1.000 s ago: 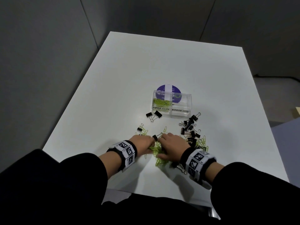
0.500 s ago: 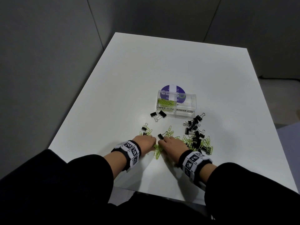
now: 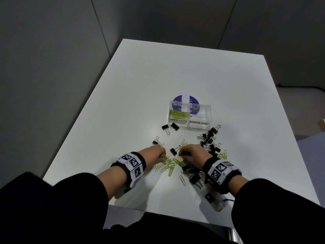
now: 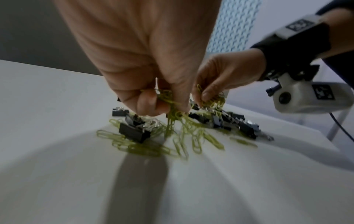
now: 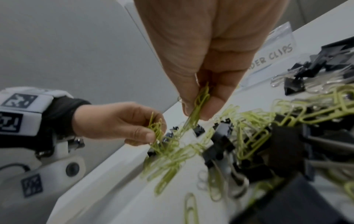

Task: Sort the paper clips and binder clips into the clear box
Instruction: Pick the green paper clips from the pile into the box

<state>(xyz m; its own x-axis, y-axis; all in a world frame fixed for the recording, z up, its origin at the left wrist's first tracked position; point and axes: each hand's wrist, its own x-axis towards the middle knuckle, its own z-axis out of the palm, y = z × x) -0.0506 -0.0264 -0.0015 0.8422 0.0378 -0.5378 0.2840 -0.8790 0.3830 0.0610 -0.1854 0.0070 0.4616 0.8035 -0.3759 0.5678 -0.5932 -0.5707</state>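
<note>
Green paper clips (image 3: 168, 165) and black binder clips (image 3: 210, 140) lie mixed near the table's front edge. My left hand (image 3: 153, 153) pinches a bunch of green paper clips (image 4: 170, 104) just above the pile. My right hand (image 3: 192, 152) pinches a few more green paper clips (image 5: 200, 100) beside it. The clear box (image 3: 190, 118) stands beyond the pile, with green clips in its left compartment marked PAPER CLIPS. Its right compartment, marked BINDER CLIPS (image 5: 272, 56), looks bare.
A purple round sticker (image 3: 185, 101) shows behind the box. Two binder clips (image 3: 169, 128) lie left of the box front. The white table (image 3: 175, 71) ends close to my body; grey walls stand to the left and behind.
Both hands have stayed over the pile, closing their fingers on green paper clips. Loose clips in front of them have been spread about.
</note>
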